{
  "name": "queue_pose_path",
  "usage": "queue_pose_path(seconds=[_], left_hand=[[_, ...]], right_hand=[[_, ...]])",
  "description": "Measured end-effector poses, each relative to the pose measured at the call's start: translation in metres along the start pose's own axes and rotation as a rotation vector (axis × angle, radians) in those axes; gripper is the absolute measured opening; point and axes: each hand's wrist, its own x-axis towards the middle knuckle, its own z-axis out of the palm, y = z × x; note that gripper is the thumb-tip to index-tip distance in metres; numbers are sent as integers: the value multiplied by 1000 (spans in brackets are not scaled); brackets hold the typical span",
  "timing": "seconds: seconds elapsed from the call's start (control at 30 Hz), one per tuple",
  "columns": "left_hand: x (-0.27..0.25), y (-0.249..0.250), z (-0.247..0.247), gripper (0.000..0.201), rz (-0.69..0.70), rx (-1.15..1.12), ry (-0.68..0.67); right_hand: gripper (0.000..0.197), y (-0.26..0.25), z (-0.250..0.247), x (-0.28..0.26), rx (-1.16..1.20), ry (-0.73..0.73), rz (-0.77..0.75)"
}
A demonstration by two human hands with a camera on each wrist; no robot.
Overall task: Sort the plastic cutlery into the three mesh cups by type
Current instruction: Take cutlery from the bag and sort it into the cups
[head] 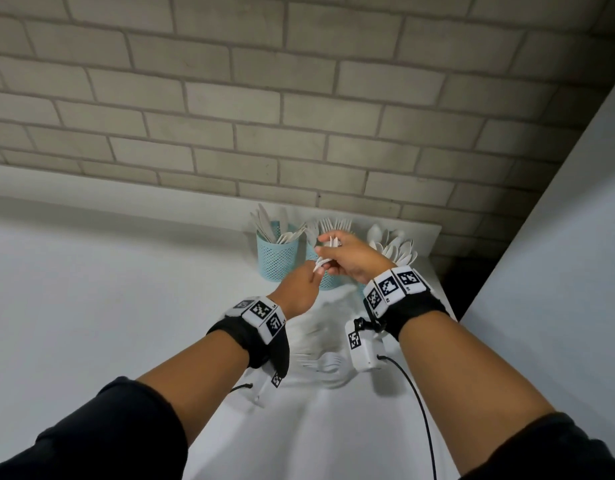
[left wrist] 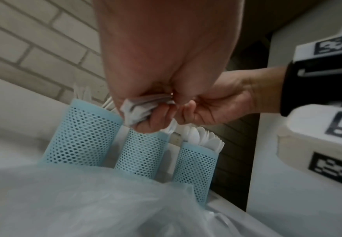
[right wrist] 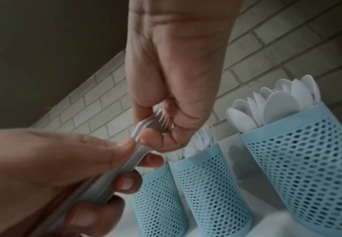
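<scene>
White surface (head: 126, 289) against a brick wall (head: 299, 98); both my hands (left (head: 297, 289), right (head: 354, 256)) raised above the cups (head: 276, 256), each grip clamped on one bundle of forks (right wrist: 145, 129)

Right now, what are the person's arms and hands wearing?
Both hands, left and right, are bare. Each wrist carries a black strap topped by white blocks printed with black-and-white square markers. A white camera box hangs under the right wrist, trailing a thin black cable. Dark sleeves are pushed up both forearms.
</scene>
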Motion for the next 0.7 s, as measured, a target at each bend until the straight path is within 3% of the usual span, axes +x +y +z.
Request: queue_pose_path(seconds=[0.07,0.2,0.27,0.47,0.7], left_hand=[[1,2,-1,32,-43,-122,7],[-2,4,-7,35,-291,-638,-63],[-3,3,-10,32,-339,-739,-96],[-9,0,-14,20,-253,-592,-198],[-14,-4,-7,15,-362,-743,-321]], right_hand=[[37,1,-2,0,-5,7,-23],[35,-2,-5,-3,10,50,-60],[33,-2,-5,0,37,93,-53],[40,6,-3,-2,20,14,11],[35,8,-4,-9,-31,-44,56]])
